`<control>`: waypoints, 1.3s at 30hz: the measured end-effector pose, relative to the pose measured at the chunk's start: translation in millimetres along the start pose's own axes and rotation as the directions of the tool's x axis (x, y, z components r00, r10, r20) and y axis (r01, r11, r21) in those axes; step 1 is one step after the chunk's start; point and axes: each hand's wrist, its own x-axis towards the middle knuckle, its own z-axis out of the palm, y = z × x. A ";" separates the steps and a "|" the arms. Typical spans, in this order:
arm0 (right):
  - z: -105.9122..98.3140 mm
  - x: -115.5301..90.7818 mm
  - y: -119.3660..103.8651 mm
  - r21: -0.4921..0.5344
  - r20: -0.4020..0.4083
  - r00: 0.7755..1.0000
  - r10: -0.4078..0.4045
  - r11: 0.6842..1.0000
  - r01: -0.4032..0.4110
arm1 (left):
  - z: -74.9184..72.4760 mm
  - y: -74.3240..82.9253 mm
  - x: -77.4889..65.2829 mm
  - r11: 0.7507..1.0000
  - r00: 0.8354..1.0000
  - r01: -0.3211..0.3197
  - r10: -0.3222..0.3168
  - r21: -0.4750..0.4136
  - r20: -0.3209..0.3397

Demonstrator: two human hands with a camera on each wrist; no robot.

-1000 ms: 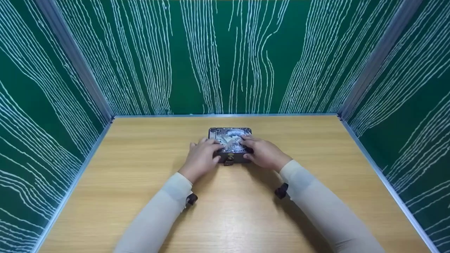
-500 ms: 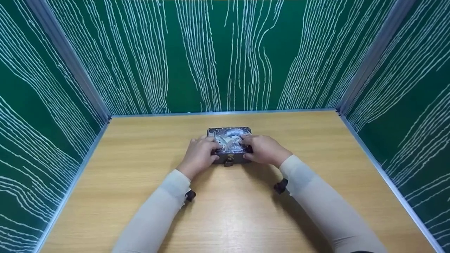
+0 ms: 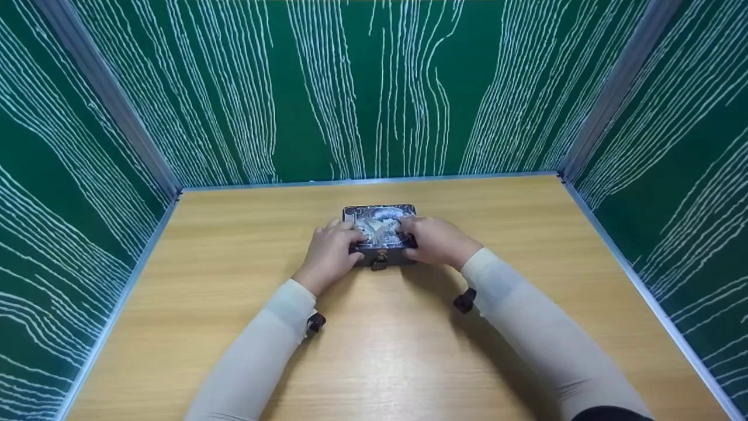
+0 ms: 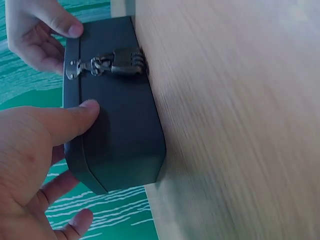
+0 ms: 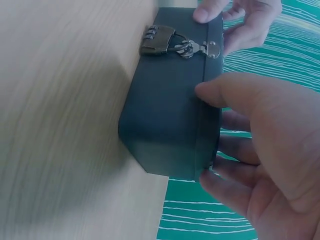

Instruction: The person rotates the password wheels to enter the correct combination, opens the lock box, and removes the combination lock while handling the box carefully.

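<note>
A dark box (image 3: 381, 225) with a silvery picture on its lid stands on the wooden table. From the clasp on its front face hangs a small combination padlock (image 4: 127, 61), its number dials visible in both wrist views. My left hand (image 3: 330, 248) grips the box's left side, thumb on the front face and fingers over the lid, some of them spread in the left wrist view. On the opposite side my right hand (image 3: 439, 241) holds the box likewise, its thumb (image 5: 212, 93) pressed at the lid seam. The lid looks closed.
The wooden table (image 3: 380, 351) runs up to green panels (image 3: 310, 117) with wavy white lines at the back and both sides. Grey metal posts (image 3: 111, 99) stand at the back corners. A dark wrist camera (image 3: 315, 322) sits below each cuff.
Both hands keep nearly the same hold on the box. The head view has shifted slightly, and the box and hands appear a little higher in it.
</note>
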 end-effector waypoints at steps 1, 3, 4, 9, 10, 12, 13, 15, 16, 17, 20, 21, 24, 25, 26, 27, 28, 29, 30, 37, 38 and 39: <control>-1.5 0.0 0.2 -0.006 0.000 1.000 -0.017 1.000 0.017 | -0.8 1.0 -0.7 1.000 1.000 0.002 -0.002 0.003 -0.001; -4.7 -0.2 0.8 -0.012 0.002 0.999 -0.043 0.999 0.043 | -2.3 2.8 -2.1 1.000 1.000 0.002 -0.002 0.010 -0.004; -6.6 -0.9 0.7 -0.011 0.005 0.999 -0.046 0.999 0.046 | -2.9 3.6 -2.8 1.000 1.000 0.003 -0.003 0.008 -0.007; -16.2 -6.2 -7.4 0.026 -0.045 0.999 -0.023 0.999 0.024 | -7.2 6.8 -8.7 1.000 0.999 0.009 -0.010 -0.021 -0.049; -17.7 -7.8 -10.2 0.040 -0.069 0.998 -0.015 0.999 0.018 | -8.6 8.2 -9.4 1.000 0.999 0.007 -0.008 -0.021 -0.046; -17.4 -9.9 -15.6 0.086 -0.106 0.994 0.000 0.996 0.009 | -10.5 10.7 -10.0 1.000 0.999 -0.006 0.006 -0.013 -0.035; -15.5 -10.7 -18.3 0.117 -0.113 0.994 0.015 0.993 -0.001 | -11.0 11.7 -10.1 1.000 1.000 -0.013 0.013 -0.010 -0.024; -9.4 -11.6 -23.0 0.185 -0.101 0.994 0.032 0.983 -0.013 | -10.2 12.4 -10.0 1.000 1.000 -0.019 0.019 -0.002 0.000; -5.2 -11.3 -24.9 0.222 -0.087 0.996 0.037 0.975 -0.016 | -9.0 12.2 -9.8 1.000 1.000 -0.016 0.016 -0.003 0.012; -0.7 -11.0 -26.3 0.255 -0.068 0.997 0.046 0.967 -0.027 | -7.5 11.4 -9.9 1.000 1.000 -0.011 0.011 -0.010 0.022; 11.3 -9.9 -28.9 0.325 -0.010 0.998 0.068 0.944 -0.061 | -3.6 10.3 -11.6 0.999 0.997 0.026 -0.023 -0.035 0.068; 14.7 -9.5 -29.3 0.338 0.005 0.997 0.073 0.938 -0.071 | -2.8 10.3 -12.4 0.998 0.996 0.037 -0.034 -0.044 0.085; 22.7 -9.0 -32.1 0.369 0.057 0.994 0.095 0.923 -0.109 | -1.3 12.0 -15.1 0.993 0.988 0.079 -0.066 -0.088 0.137; 24.9 -9.1 -32.7 0.374 0.074 0.993 0.097 0.920 -0.117 | -0.6 13.2 -15.4 0.991 0.986 0.087 -0.071 -0.102 0.149; 27.1 -9.4 -33.4 0.380 0.090 0.991 0.100 0.916 -0.127 | 0.7 14.0 -15.3 0.990 0.985 0.091 -0.073 -0.110 0.159; 29.4 -9.5 -34.3 0.382 0.105 0.989 0.101 0.914 -0.134 | 2.0 14.7 -15.1 0.989 0.984 0.092 -0.072 -0.113 0.165; 31.7 -9.7 -35.3 0.387 0.120 0.987 0.103 0.911 -0.142 | 3.4 15.4 -15.0 0.989 0.983 0.093 -0.073 -0.116 0.168; 34.1 -9.8 -36.0 0.392 0.130 0.987 0.099 0.909 -0.143 | 4.9 15.9 -14.7 0.989 0.983 0.090 -0.069 -0.116 0.170; 36.5 -9.7 -36.5 0.400 0.141 0.985 0.097 0.905 -0.146 | 6.5 16.3 -14.4 0.990 0.983 0.084 -0.064 -0.111 0.171; 46.3 -8.3 -35.0 0.472 0.173 0.981 0.090 0.867 -0.163 | 17.6 18.5 -13.8 0.989 0.979 0.075 -0.049 -0.124 0.198; 46.6 -7.9 -34.4 0.479 0.177 0.981 0.085 0.863 -0.161 | 18.7 18.8 -13.9 0.990 0.979 0.076 -0.050 -0.123 0.198; 46.8 -7.5 -33.9 0.486 0.180 0.980 0.081 0.859 -0.160 | 19.9 19.1 -14.1 0.990 0.979 0.076 -0.052 -0.119 0.196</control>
